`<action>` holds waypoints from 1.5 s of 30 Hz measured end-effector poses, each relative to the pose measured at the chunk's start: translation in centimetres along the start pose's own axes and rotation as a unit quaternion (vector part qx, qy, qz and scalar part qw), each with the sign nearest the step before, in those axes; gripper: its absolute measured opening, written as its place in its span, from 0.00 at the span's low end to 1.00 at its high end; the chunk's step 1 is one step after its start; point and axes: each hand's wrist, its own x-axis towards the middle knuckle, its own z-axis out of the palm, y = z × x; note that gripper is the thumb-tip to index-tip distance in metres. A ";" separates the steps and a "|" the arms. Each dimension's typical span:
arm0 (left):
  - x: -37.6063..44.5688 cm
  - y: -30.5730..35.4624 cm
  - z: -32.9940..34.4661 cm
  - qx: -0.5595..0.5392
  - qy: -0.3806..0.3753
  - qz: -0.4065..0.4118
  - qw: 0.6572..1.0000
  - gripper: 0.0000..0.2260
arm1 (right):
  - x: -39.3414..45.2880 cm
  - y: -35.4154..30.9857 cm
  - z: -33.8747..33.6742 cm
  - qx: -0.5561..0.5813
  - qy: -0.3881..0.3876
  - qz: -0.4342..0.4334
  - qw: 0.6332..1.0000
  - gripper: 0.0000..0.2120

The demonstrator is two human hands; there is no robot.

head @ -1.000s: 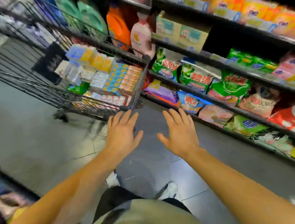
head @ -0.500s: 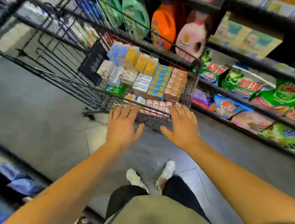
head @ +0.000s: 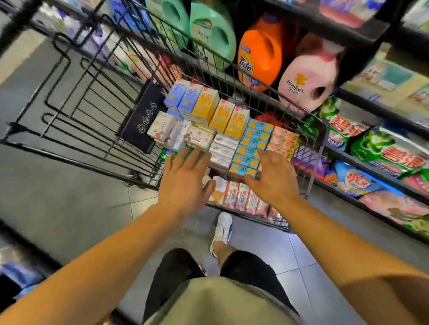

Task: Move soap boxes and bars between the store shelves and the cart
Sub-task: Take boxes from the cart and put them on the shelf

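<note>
A black wire cart (head: pixel 95 113) stands in front of me, its basket packed with rows of soap boxes. Yellow boxes (head: pixel 227 117) and light blue boxes (head: pixel 181 95) stand at the back, white boxes (head: pixel 224 149), blue-and-orange boxes (head: pixel 252 143) and pink boxes (head: pixel 283 142) lie in the middle, and pink bars (head: pixel 239 196) line the near edge. My left hand (head: pixel 185 178) reaches over the near left of the basket with fingers spread, holding nothing. My right hand (head: pixel 274 176) hovers over the blue-and-orange boxes, fingers slightly bent, also holding nothing.
Store shelves (head: pixel 378 145) run along the right with detergent bags (head: pixel 389 152). Large jugs stand behind the cart: green (head: pixel 212 30), orange (head: pixel 260 52), pink-and-white (head: pixel 309 76). The grey tiled aisle floor (head: pixel 56 202) spreads to the left. My foot in a white shoe (head: pixel 222 233) is below the cart.
I have stepped closer to the cart. Both hands have moved forward from the near rim to over the boxes inside the basket.
</note>
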 end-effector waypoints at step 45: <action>24.8 -10.6 11.3 -0.243 -0.111 0.048 0.962 0.31 | 20.2 -2.8 8.7 0.211 0.175 0.185 0.944 0.35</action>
